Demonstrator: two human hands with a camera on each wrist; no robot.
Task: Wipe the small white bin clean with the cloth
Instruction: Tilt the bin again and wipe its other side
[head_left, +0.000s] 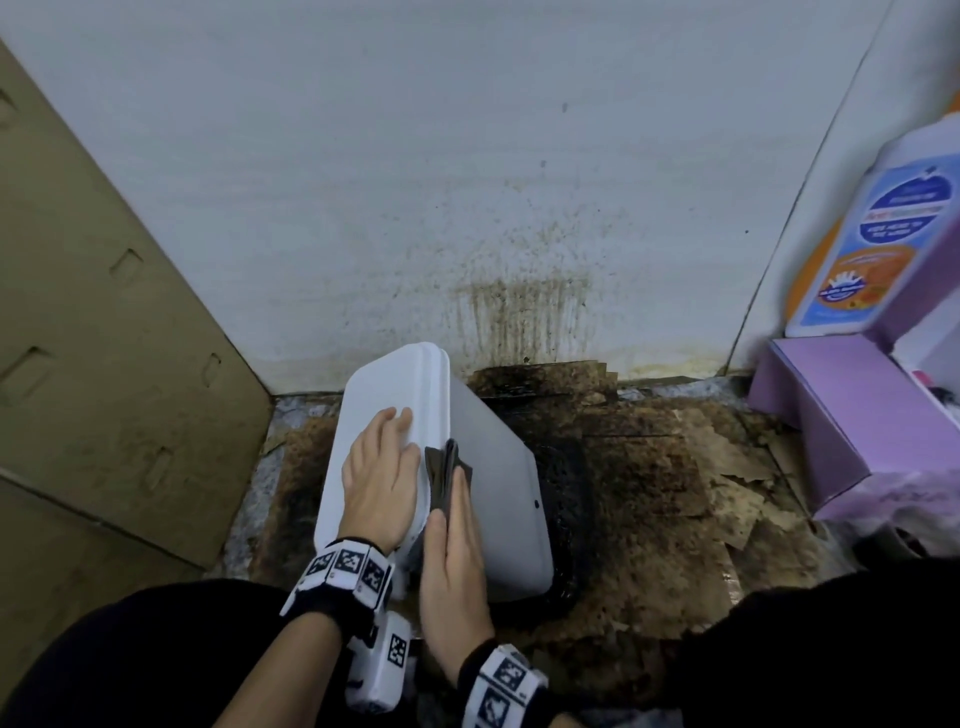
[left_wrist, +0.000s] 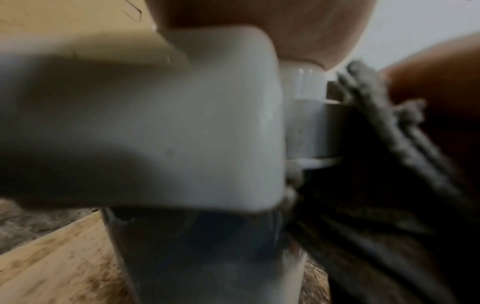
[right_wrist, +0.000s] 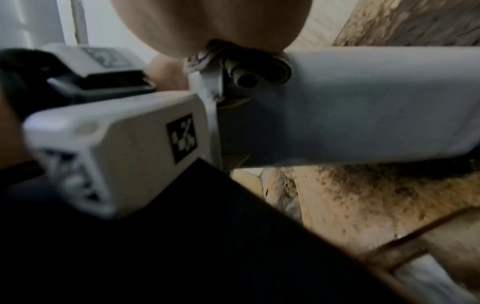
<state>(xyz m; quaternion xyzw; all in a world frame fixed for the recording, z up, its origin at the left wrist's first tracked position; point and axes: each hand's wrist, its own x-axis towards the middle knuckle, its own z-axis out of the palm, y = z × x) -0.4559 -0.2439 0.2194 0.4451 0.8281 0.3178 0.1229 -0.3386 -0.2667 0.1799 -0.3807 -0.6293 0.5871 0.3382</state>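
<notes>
The small white bin (head_left: 498, 499) is tipped over on the stained floor, its lid (head_left: 384, 384) facing left. My left hand (head_left: 387, 441) lies flat on the lid with straight fingers. My right hand (head_left: 457, 519) presses a dark grey folded cloth (head_left: 444, 470) against the bin's upper side, just beside the lid rim, fingers straight. The left wrist view shows the lid edge (left_wrist: 182, 123) close up and the cloth (left_wrist: 376, 164) to its right. In the right wrist view the cloth (right_wrist: 233, 59) is bunched under my palm against the bin's body (right_wrist: 363, 102).
A tall cardboard box (head_left: 104, 364) stands on the left. On the right are a purple box (head_left: 841, 415) and a large bottle (head_left: 872, 234). The white wall (head_left: 519, 312) behind is streaked brown. Soiled cardboard sheets (head_left: 675, 493) cover the floor.
</notes>
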